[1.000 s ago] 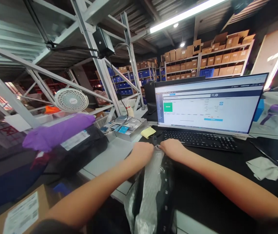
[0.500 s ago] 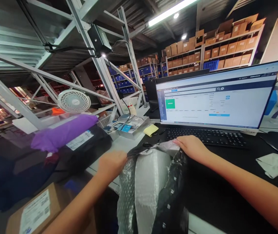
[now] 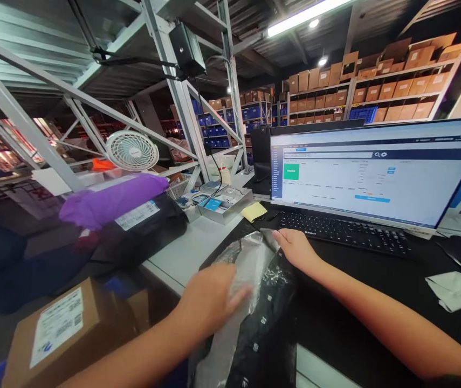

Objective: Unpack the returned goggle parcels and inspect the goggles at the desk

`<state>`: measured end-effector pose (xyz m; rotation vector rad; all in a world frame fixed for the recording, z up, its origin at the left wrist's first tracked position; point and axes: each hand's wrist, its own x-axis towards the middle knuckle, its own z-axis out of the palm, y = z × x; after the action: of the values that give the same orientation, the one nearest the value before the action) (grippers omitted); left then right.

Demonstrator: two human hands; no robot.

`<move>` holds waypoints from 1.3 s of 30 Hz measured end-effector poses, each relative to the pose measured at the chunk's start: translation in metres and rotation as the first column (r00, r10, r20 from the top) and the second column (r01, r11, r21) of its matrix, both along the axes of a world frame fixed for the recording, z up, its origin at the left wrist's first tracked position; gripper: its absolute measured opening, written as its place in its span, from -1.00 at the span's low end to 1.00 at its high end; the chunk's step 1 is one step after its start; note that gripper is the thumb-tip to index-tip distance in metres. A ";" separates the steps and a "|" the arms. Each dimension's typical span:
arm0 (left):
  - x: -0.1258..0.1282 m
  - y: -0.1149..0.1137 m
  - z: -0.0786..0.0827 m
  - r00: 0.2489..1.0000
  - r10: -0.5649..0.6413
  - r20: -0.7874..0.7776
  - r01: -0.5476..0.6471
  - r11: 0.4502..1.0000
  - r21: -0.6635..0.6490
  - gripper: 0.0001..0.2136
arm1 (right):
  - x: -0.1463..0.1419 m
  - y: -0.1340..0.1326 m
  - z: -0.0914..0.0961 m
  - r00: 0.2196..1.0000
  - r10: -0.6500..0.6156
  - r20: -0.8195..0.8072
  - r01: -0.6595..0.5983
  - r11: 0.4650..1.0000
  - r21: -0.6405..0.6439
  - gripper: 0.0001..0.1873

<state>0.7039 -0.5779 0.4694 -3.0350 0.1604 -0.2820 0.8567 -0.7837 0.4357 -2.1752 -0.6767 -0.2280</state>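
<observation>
A black poly mailer bag (image 3: 250, 345) hangs over the desk's front edge, with a whitish bubble-wrapped parcel (image 3: 247, 257) showing in it. My right hand (image 3: 297, 249) pinches the bag's top corner near the keyboard. Over the parcel's left side is my left hand (image 3: 210, 296), slightly blurred; its thumb sticks out apart from the other fingers, whose tips are partly hidden. I cannot tell whether it touches the wrap.
A monitor (image 3: 335, 172) and keyboard (image 3: 335, 229) stand behind the bag. To the left lie a purple parcel (image 3: 112, 200), a black parcel (image 3: 165, 229) and a labelled cardboard box (image 3: 93, 323). A metal tray (image 3: 230, 209), yellow notes (image 3: 253, 211) and a crumpled cloth (image 3: 459, 291) are on the desk.
My left hand has let go of the bag's left edge and moved right and down over the parcel. My right hand still grips its corner. The bag's mouth now looks flatter.
</observation>
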 end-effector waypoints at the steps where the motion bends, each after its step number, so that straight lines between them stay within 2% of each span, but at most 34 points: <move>1: -0.006 -0.006 0.002 0.993 0.040 -0.108 -0.045 0.998 -0.042 -0.58 | 0.001 0.004 -0.003 1.000 0.023 -0.015 -0.023 1.000 0.019 -0.47; 4: -0.014 -0.021 0.009 0.948 0.100 -0.301 -0.140 0.983 -0.115 -0.54 | 0.003 0.015 -0.015 0.996 0.075 -0.056 -0.071 0.995 0.073 -0.50; 9: -0.003 -0.045 0.024 0.913 0.047 -0.406 -0.082 0.994 -0.071 -0.75 | -0.003 0.033 -0.030 0.991 0.089 -0.105 -0.073 0.987 0.144 -0.48; 12: 0.006 -0.049 0.027 0.899 0.010 -0.438 -0.078 0.987 -0.138 -0.87 | -0.005 0.039 -0.032 0.988 0.072 -0.136 -0.048 0.983 0.175 -0.44; 15: 0.012 -0.035 0.022 0.893 -0.074 -0.443 -0.064 0.955 -0.289 -0.79 | -0.001 0.033 -0.025 0.983 0.075 -0.165 -0.046 0.984 0.173 -0.41; 18: 0.014 -0.006 0.010 0.894 -0.133 -0.428 -0.088 0.884 -0.459 -0.70 | 0.004 0.008 -0.013 0.982 0.092 -0.166 -0.074 0.991 0.107 -0.44; 21: 0.016 0.027 -0.003 0.931 -0.114 -0.348 -0.120 0.803 -0.584 -0.64 | -0.003 -0.022 -0.004 0.984 0.093 -0.149 -0.096 0.995 -0.016 -0.51; 23: 0.018 0.043 -0.008 0.952 -0.083 -0.295 -0.131 0.760 -0.637 -0.62 | -0.018 -0.037 -0.001 0.991 0.055 -0.119 -0.075 0.982 -0.173 -0.56; 24: 0.019 0.048 -0.009 0.959 -0.070 -0.276 -0.134 0.745 -0.654 -0.61 | -0.028 -0.041 0.000 0.996 0.024 -0.087 -0.049 0.951 -0.304 -0.59; 25: 0.019 0.051 -0.010 0.963 -0.063 -0.261 -0.132 0.734 -0.666 -0.60 | -0.039 -0.043 0.001 0.999 -0.009 -0.046 -0.013 0.892 -0.451 -0.64; 27: 0.019 0.050 -0.008 0.967 -0.073 -0.246 -0.120 0.720 -0.684 -0.59 | -0.060 -0.042 0.005 0.998 -0.055 0.034 0.063 0.709 -0.702 -0.76; 28: 0.017 0.047 -0.005 0.967 -0.092 -0.237 -0.098 0.724 -0.683 -0.58 | -0.069 -0.039 0.008 0.996 -0.062 0.071 0.094 0.633 -0.769 -0.79; 29: 0.015 0.043 -0.001 0.968 -0.120 -0.221 -0.059 0.746 -0.663 -0.58 | -0.075 -0.036 0.010 0.991 -0.057 0.118 0.128 0.605 -0.786 -0.77; 30: 0.012 0.038 0.005 0.969 -0.151 -0.198 -0.004 0.785 -0.620 -0.60 | -0.080 -0.033 0.013 0.981 -0.030 0.193 0.170 0.616 -0.769 -0.70; 32: 0.006 0.028 0.018 0.966 -0.207 -0.153 0.113 0.873 -0.474 -0.64 | -0.085 -0.026 0.017 0.909 0.118 0.400 0.200 0.719 -0.666 -0.55; 33: 0.004 0.024 0.025 0.965 -0.223 -0.136 0.154 0.906 -0.395 -0.66 | -0.086 -0.022 0.019 0.841 0.227 0.490 0.147 0.777 -0.612 -0.53; 34: 0.003 0.021 0.030 0.965 -0.229 -0.125 0.176 0.926 -0.335 -0.66 | -0.086 -0.019 0.019 0.774 0.327 0.542 0.062 0.813 -0.579 -0.55; 35: 0.003 0.020 0.035 0.968 -0.221 -0.118 0.176 0.935 -0.309 -0.67 | -0.086 -0.015 0.019 0.731 0.413 0.544 -0.035 0.818 -0.574 -0.62; 37: 0.008 0.023 0.039 0.979 -0.176 -0.100 0.135 0.935 -0.327 -0.66 | -0.086 -0.008 0.015 0.717 0.556 0.420 -0.215 0.750 -0.626 -0.80; 39: 0.018 0.032 0.036 0.989 -0.110 -0.097 0.062 0.915 -0.399 -0.64 | -0.085 -0.003 0.006 0.713 0.658 0.243 -0.343 0.630 -0.697 -0.83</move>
<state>0.7221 -0.5461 0.5052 -3.4564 0.2779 -0.1553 0.7712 -0.7870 0.4419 -2.3975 -1.8776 -0.2648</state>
